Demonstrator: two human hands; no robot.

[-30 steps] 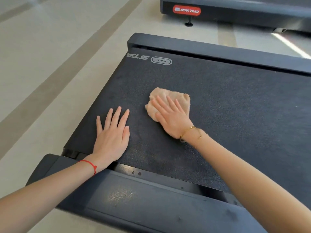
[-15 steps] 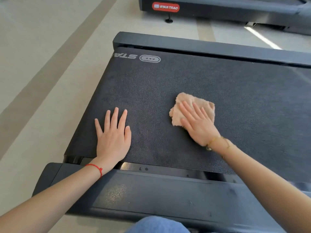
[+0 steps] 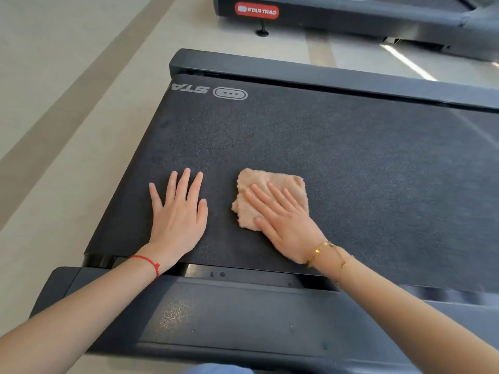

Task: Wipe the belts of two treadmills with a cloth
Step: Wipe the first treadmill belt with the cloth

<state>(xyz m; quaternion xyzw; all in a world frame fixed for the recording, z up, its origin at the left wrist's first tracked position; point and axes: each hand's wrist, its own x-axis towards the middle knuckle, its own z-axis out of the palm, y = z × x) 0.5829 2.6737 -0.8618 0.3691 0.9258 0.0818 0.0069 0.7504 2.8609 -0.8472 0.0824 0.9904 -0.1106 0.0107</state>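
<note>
Her right hand (image 3: pixel 286 225) presses flat, fingers straight, on the folded peach cloth (image 3: pixel 266 193) near the belt's (image 3: pixel 364 171) near edge. Her left hand (image 3: pixel 176 214) lies spread flat just beside it.

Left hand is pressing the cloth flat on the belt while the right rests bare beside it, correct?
Not quite: the hands are swapped. In the head view the right hand presses the cloth flat on the belt, while the left hand rests bare beside it.
</note>
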